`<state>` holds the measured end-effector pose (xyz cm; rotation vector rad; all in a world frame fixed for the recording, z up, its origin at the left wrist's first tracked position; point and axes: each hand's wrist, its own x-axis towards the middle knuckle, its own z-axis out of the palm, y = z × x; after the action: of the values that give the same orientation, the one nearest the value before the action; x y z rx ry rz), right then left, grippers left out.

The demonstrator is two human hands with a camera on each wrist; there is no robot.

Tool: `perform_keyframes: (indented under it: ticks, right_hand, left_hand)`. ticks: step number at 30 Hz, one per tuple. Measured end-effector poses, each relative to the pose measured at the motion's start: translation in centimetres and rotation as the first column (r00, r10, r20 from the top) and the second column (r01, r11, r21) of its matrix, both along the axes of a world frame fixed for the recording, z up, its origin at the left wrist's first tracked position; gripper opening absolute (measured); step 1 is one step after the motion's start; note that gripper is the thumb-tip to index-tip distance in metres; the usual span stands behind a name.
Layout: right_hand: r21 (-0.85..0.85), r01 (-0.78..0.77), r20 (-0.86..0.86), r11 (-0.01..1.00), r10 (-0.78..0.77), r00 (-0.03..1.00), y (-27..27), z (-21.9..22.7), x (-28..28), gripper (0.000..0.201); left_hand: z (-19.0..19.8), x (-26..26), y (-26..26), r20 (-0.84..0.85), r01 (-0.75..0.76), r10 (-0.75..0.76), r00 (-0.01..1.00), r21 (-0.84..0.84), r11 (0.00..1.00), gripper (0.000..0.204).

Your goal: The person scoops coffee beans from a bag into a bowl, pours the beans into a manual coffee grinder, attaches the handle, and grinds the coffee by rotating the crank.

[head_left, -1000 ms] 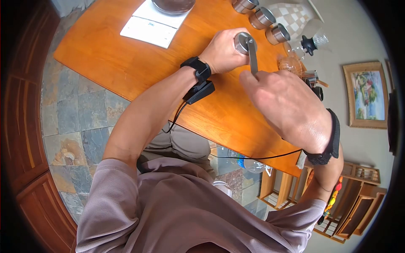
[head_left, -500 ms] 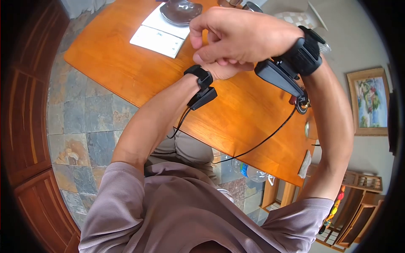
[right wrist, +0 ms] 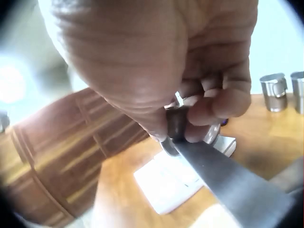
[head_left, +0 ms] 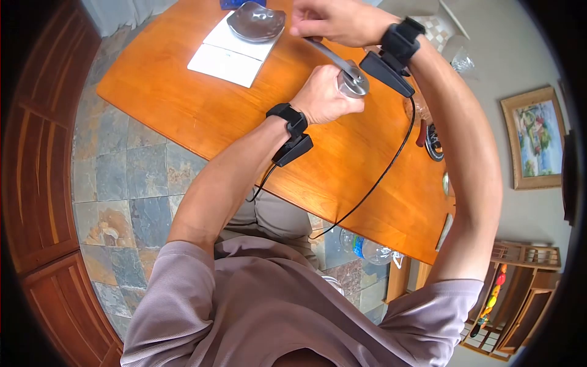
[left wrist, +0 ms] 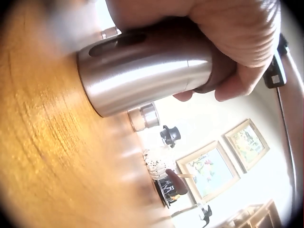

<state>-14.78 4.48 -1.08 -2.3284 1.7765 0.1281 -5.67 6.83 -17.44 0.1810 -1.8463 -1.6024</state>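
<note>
My left hand (head_left: 321, 95) grips a steel hand coffee grinder (head_left: 353, 87) around its body over the wooden table. In the left wrist view, the grinder's brushed cylinder (left wrist: 147, 76) lies across the picture, its base close to the tabletop. A flat metal crank arm (head_left: 333, 57) runs from the grinder's lid towards the bowl side. At its outer end my right hand (head_left: 345, 23) pinches the dark crank knob (right wrist: 177, 122) between thumb and fingers, as the right wrist view shows. A dark glossy dish (head_left: 257, 23) sits on a white flat scale (head_left: 226, 64) beyond the left hand.
Steel cups (right wrist: 274, 92) stand along the table's far side. A glass carafe (left wrist: 159, 161) and a black dripper (left wrist: 170, 136) are near the wall. The right wrist's cable (head_left: 385, 174) hangs across the table (head_left: 159, 79). A plastic bottle (head_left: 370, 251) is below the table edge.
My right hand has swung the crank round, from the grinder's near side across to its far left side. The left hand keeps hold of the grinder in about the same place.
</note>
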Motion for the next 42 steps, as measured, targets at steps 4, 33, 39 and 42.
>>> perform_keyframes:
  ticks: [4, 33, 39, 42]
  right_hand:
    - [0.020, 0.103, 0.279, 0.994, -0.105, 0.955, 0.7, -0.2, -2.6, 0.029]
    - [-0.263, 0.470, 0.133, 0.843, -0.450, 0.883, 20.4, -3.7, 3.1, 0.016]
    - [-0.175, 0.331, -0.070, 0.927, -0.347, 0.935, 18.0, -2.5, 6.2, 0.021]
    - [-0.176, 0.135, -0.058, 0.975, -0.147, 0.987, 16.1, -2.1, 7.3, 0.022]
  left_hand:
    - [0.0, -0.2, -0.1, -0.009, 0.052, -0.052, 0.999, 0.016, 0.999, 0.026]
    - [-1.1, -1.9, 0.0, -0.164, -0.154, 0.155, 0.974, 0.016, 0.988, 0.028]
    - [-0.9, -1.1, -0.6, -0.148, -0.206, 0.202, 0.968, -0.010, 0.979, 0.033]
    - [-0.3, -0.2, -0.3, -0.105, -0.071, 0.085, 0.991, 0.127, 0.989, 0.031]
